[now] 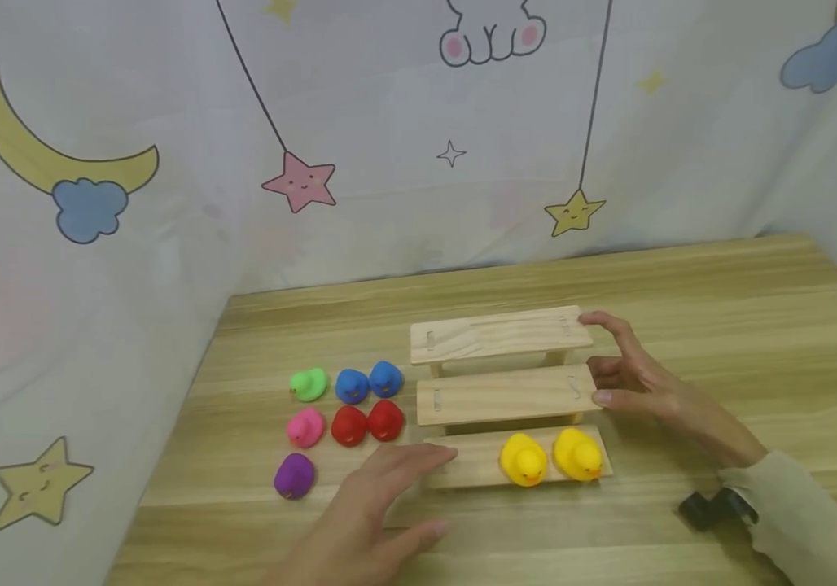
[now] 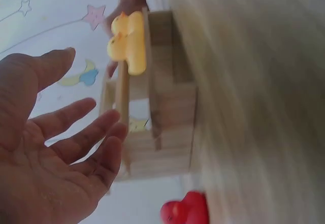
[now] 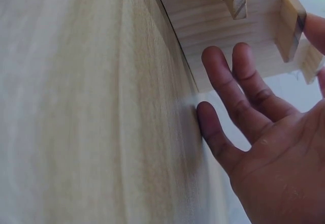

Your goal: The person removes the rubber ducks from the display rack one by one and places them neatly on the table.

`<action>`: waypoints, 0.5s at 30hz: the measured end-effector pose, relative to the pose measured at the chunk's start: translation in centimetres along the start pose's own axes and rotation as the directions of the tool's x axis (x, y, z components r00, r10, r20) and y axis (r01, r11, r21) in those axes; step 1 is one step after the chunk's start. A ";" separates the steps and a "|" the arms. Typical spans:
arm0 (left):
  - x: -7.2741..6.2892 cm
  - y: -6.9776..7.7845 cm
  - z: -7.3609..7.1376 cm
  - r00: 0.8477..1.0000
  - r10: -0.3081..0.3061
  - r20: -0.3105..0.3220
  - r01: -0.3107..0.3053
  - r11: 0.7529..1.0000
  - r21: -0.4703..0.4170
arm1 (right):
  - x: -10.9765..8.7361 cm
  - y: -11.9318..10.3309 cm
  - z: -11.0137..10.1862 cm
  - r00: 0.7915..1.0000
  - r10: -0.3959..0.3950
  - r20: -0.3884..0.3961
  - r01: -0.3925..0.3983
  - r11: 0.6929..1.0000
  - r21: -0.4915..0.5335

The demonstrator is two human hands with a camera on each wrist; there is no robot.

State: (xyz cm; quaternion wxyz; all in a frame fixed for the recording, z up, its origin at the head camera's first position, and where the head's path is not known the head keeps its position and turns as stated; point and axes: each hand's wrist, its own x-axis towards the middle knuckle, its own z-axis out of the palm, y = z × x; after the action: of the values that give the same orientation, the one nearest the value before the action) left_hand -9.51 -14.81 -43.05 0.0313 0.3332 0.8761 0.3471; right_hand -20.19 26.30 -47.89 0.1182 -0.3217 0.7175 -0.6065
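Note:
A three-step wooden stand has a top step (image 1: 499,334), a middle step (image 1: 510,396) and a bottom step (image 1: 466,461). On the bottom step's right half sit two yellow rubber ducks (image 1: 523,460), also seen as yellow ducks (image 2: 129,41) in the left wrist view. My left hand (image 1: 374,509) is beside the bottom step's left end, fingers loosely spread and holding nothing; its palm (image 2: 51,183) shows in the left wrist view. My right hand (image 1: 641,387) is at the stand's right end, index fingertip by the top step and thumb by the middle one. Its other fingers (image 3: 244,102) extend loosely alongside.
Left of the stand, several small ducks stand on the wooden table (image 1: 741,342): green (image 1: 308,384), pink (image 1: 305,427), purple (image 1: 294,476), two blue ducks (image 1: 352,386) and two red ducks (image 1: 349,426). A printed cloth (image 1: 389,228) hangs behind and along the sides.

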 end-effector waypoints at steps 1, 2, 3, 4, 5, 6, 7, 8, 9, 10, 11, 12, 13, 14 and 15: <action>0.2 0.1 0.3 1.000 -0.007 0.004 0.007 1.000 -0.013 | 0.0 0.0 0.0 1.000 0.011 -0.002 -0.011 1.000 -0.010; 0.3 0.1 0.6 1.000 -0.019 0.011 0.019 0.999 -0.027 | 0.0 0.0 0.1 1.000 0.014 -0.002 -0.014 1.000 -0.018; 0.4 0.2 0.8 0.999 -0.032 0.022 0.033 0.998 -0.044 | 0.0 0.0 0.1 1.000 0.026 -0.006 -0.026 0.999 -0.028; 0.6 0.3 1.0 0.999 -0.044 0.033 0.046 0.997 -0.056 | -0.1 -0.1 0.1 0.999 0.041 -0.012 -0.042 0.999 -0.032; 0.7 0.3 1.1 0.997 -0.060 0.046 0.062 0.996 -0.064 | -0.1 -0.2 0.2 0.999 0.050 -0.017 -0.051 0.998 -0.042; 0.8 0.4 1.2 0.996 -0.071 0.058 0.075 0.995 -0.069 | -0.1 -0.2 0.2 0.999 0.050 -0.018 -0.051 0.998 -0.042; 1.0 0.5 1.3 0.994 -0.082 0.069 0.087 0.993 -0.075 | 0.0 -0.3 0.2 0.999 0.051 -0.018 -0.052 0.998 -0.041; 1.1 0.5 1.3 0.993 -0.090 0.079 0.096 0.993 -0.075 | 0.0 -0.3 0.2 0.999 0.043 -0.013 -0.043 0.998 -0.037; 1.3 0.5 1.3 0.992 -0.094 0.087 0.100 0.993 -0.070 | 0.0 -0.4 0.2 0.999 0.046 -0.015 -0.047 0.998 -0.037; 1.4 0.6 1.3 0.991 -0.099 0.094 0.105 0.993 -0.061 | 0.0 -0.4 0.1 0.999 0.039 -0.013 -0.039 0.998 -0.039; 1.6 0.6 1.3 0.990 -0.103 0.100 0.108 0.993 -0.052 | 0.0 -0.4 0.1 1.000 0.030 -0.010 -0.030 0.999 -0.040; 1.8 0.6 1.4 0.989 -0.104 0.104 0.110 0.993 -0.046 | 0.0 -0.4 0.1 1.000 0.025 -0.008 -0.025 0.999 -0.039; 2.0 0.6 1.4 0.988 -0.107 0.110 0.112 0.993 -0.041 | -0.1 -0.5 0.1 0.999 0.032 -0.013 -0.032 0.998 -0.045; 2.3 0.6 1.4 0.987 -0.107 0.116 0.113 0.993 -0.040 | -0.1 -0.5 0.1 1.000 0.026 -0.007 -0.026 0.999 -0.040; 2.5 0.6 1.5 0.986 -0.109 0.125 0.114 0.993 -0.036 | -0.1 -0.5 0.1 0.999 0.030 -0.011 -0.030 0.999 -0.046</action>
State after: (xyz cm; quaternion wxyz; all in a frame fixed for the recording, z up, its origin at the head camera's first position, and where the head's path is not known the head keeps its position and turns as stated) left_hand -10.67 -12.11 -43.31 0.1117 0.3036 0.8820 0.3425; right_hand -19.92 26.29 -47.49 0.1162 -0.3103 0.7365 -0.5897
